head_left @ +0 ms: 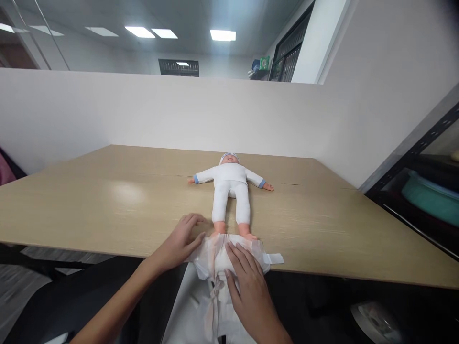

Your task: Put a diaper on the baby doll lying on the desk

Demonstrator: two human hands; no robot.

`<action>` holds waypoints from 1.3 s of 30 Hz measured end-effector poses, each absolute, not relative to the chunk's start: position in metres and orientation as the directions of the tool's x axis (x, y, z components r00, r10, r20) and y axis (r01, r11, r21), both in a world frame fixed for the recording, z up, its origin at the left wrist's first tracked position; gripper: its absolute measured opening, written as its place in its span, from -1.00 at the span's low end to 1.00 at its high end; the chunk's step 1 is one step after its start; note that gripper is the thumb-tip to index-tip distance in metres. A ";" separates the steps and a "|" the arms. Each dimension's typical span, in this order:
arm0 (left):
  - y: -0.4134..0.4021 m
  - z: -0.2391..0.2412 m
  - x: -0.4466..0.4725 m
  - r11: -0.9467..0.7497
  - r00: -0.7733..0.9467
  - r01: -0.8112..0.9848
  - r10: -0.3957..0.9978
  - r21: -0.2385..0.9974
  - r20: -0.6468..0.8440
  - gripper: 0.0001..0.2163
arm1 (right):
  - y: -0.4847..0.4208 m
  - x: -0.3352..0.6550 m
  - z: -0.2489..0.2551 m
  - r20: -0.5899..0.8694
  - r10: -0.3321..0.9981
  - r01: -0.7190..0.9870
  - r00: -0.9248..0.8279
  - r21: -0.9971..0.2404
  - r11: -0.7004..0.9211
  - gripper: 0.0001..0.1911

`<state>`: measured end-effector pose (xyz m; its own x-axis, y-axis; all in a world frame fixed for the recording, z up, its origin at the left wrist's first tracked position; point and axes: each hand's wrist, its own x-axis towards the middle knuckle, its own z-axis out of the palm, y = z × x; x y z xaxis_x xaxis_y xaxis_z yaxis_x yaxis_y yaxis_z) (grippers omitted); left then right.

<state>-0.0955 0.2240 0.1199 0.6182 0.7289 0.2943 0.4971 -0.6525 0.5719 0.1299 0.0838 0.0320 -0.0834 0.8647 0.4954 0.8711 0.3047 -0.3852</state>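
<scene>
Table fills most of the view, with white partition walls behind it and a dark shelf at the right holding a teal tub. Doll lies face up near the middle, arms spread, feet pointing at the near edge. Diaper sits right at that edge, just touching the doll's feet, with much of it hanging off over the lap. That overhang is the likely trouble: if either palm lifts, the hanging weight could drag the diaper off the table. Its tab sticks out to the right and could stick to the wood or fold onto itself. The doll's feet rest on the diaper's far rim, so a tug could bunch it or shift the doll sideways. Left hand lies flat, fingers spread, pressing the diaper's left corner. Right hand lies flat on its middle, fingers spread, clamped on nothing
</scene>
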 end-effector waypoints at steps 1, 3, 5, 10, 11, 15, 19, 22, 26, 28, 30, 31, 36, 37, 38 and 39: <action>0.232 0.123 -0.088 -0.709 0.659 0.477 0.680 0.520 0.323 -0.72 | 0.084 0.129 0.032 0.500 0.862 0.875 -0.083 -0.378 0.303 -0.35; 0.249 0.129 -0.070 -0.814 0.746 0.466 0.572 0.346 0.341 -0.60 | 0.086 0.126 0.030 0.513 0.855 0.880 -0.077 -0.368 0.300 -0.35; 0.266 0.131 -0.048 -0.887 0.834 0.447 0.460 0.118 0.304 -0.36 | 0.088 0.123 0.028 0.525 0.848 0.886 -0.069 -0.359 0.294 -0.35; 0.291 0.124 -0.001 -0.966 0.974 0.189 0.162 -0.174 0.156 0.11 | 0.090 0.120 0.024 0.521 0.852 0.891 -0.051 -0.361 0.275 -0.33; 0.294 0.123 0.005 -0.974 0.981 0.142 0.115 -0.178 0.154 0.11 | 0.090 0.120 0.024 0.519 0.853 0.890 -0.057 -0.361 0.279 -0.33; 0.304 0.126 0.017 -0.983 0.992 0.032 0.010 -0.180 0.122 -0.17 | 0.087 0.125 0.030 0.493 0.864 0.896 -0.103 -0.332 0.296 -0.31; 0.311 0.139 0.023 -0.988 0.993 -0.071 -0.083 -0.138 0.083 -0.68 | 0.087 0.132 0.032 0.478 0.861 0.897 -0.174 -0.285 0.339 -0.26; 0.314 0.147 0.024 -0.995 0.985 -0.089 -0.095 -0.053 0.141 -0.70 | 0.095 0.139 0.022 0.501 0.840 0.896 -0.209 -0.246 0.370 -0.19; 0.320 0.171 0.024 -0.987 0.966 -0.077 -0.040 0.138 0.257 -0.63 | 0.121 0.156 -0.009 0.582 0.754 0.894 -0.305 -0.097 0.436 -0.11; 0.326 0.189 0.025 -0.967 0.952 -0.107 -0.032 0.231 0.305 -0.64 | 0.139 0.166 -0.022 0.612 0.707 0.885 -0.355 -0.024 0.465 -0.10; 0.333 0.209 0.026 -0.943 0.940 -0.153 -0.047 0.295 0.338 -0.66 | 0.156 0.172 -0.029 0.622 0.686 0.880 -0.378 0.012 0.474 -0.10; 0.337 0.218 0.026 -0.932 0.934 -0.176 -0.057 0.316 0.352 -0.67 | 0.163 0.173 -0.028 0.619 0.683 0.878 -0.388 0.024 0.478 -0.10; 0.354 0.245 0.023 -0.907 0.898 -0.186 -0.001 0.377 0.440 -0.69 | 0.184 0.166 -0.003 0.595 0.724 0.892 -0.350 -0.025 0.451 -0.12; 0.357 0.248 0.021 -0.904 0.889 -0.182 0.016 0.386 0.458 -0.70 | 0.188 0.164 0.003 0.581 0.739 0.890 -0.341 -0.053 0.453 -0.13; 0.360 0.250 0.020 -0.901 0.879 -0.189 0.023 0.392 0.476 -0.71 | 0.192 0.163 0.007 0.562 0.755 0.886 -0.337 -0.083 0.456 -0.13; 0.362 0.252 0.019 -0.898 0.871 -0.198 0.024 0.393 0.491 -0.72 | 0.198 0.162 0.011 0.540 0.772 0.880 -0.336 -0.112 0.461 -0.14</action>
<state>0.0188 0.3624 0.2525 0.8706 0.0238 0.4914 -0.1975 -0.8979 0.3935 0.1623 0.1980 0.0109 -0.3358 0.7718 0.5399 0.8803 0.4612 -0.1117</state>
